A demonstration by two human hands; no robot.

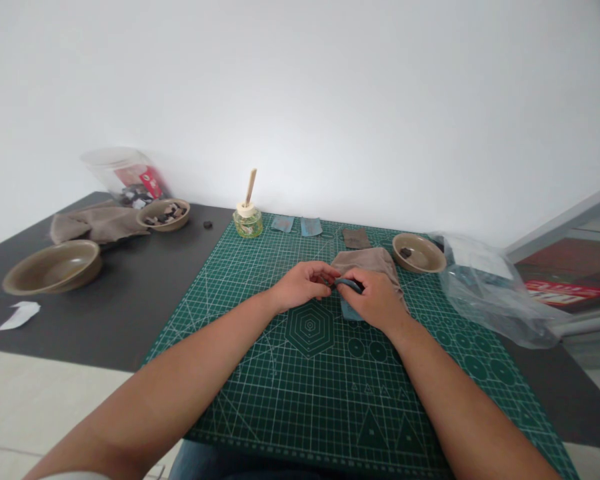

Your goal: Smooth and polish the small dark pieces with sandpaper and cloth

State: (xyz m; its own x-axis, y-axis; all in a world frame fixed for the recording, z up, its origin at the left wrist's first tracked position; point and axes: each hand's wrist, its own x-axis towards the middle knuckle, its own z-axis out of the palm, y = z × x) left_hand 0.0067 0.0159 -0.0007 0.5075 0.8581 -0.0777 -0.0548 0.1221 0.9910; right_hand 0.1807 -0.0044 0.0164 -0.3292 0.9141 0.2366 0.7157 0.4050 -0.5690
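Observation:
Both hands meet over the middle of a green cutting mat [250, 400]. My right hand [373, 297] is closed around a tool with a dark grey-blue curved handle [349, 285]; its kind is not clear. At the tool's tip, my left hand [307, 285] has thumb and fingers pinched together, and whatever is between them is too small to name. Just behind the right hand lies a folded brown cloth [365, 259]. Under that hand a blue packet [350, 311] shows in part.
Behind are blue packets [311, 227], a brown square [356, 238] and a reed diffuser [249, 220]. A bowl [433, 261] and plastic bag [490, 307] stand right. Left are a bowl of small pieces [150, 215], another bowl [45, 257], cloth [103, 223], clear jar [107, 170] and paper scrap [23, 313].

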